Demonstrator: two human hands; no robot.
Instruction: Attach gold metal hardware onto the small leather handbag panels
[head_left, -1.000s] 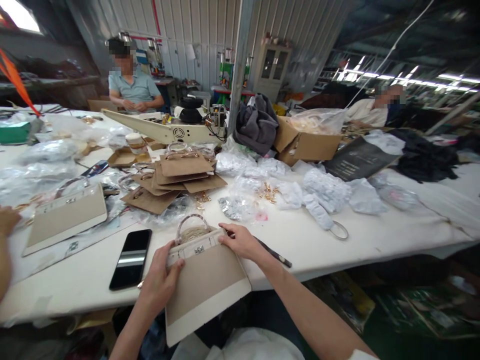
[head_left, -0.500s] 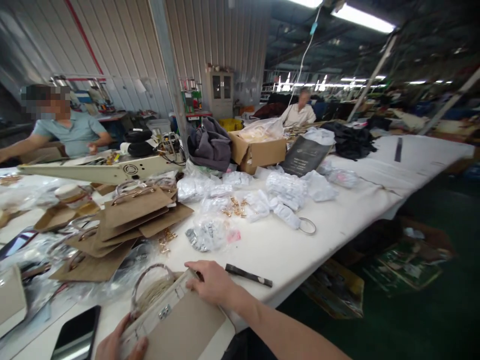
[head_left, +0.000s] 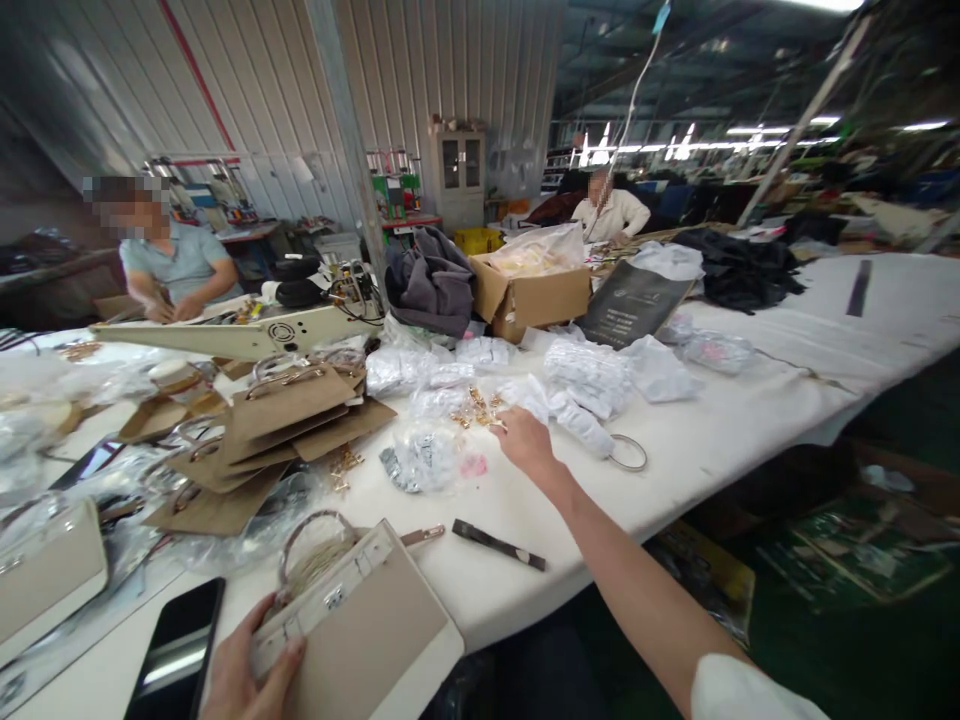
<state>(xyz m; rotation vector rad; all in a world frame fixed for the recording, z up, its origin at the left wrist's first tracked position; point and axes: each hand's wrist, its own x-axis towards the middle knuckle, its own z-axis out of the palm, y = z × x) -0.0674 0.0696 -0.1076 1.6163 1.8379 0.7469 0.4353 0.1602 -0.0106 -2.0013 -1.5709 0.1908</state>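
My left hand (head_left: 251,655) grips the left end of a beige handbag (head_left: 367,620), thumb on the front and fingers behind. The bag leans at the table's front edge, with a wrapped handle (head_left: 300,535) arching over its far side and a small metal plate on its upper front. A strap end with a metal tip (head_left: 424,535) sticks out from its right side. My right hand (head_left: 525,440) is stretched forward over the table. Its fingertips are bent together at a small pile of gold metal fittings (head_left: 476,407); whatever lies between them is too small to make out.
A black strip (head_left: 499,545) lies right of the bag, a phone (head_left: 176,645) left of it. Stacked brown bags (head_left: 277,420), clear plastic packets (head_left: 424,455), a metal ring (head_left: 630,453) and a cardboard box (head_left: 532,295) occupy the table. Two people sit beyond.
My right hand has left the handbag's right end and reached forward to the gold fittings. The strap end now shows beside the bag. My left hand keeps its grip. The view has shifted right.
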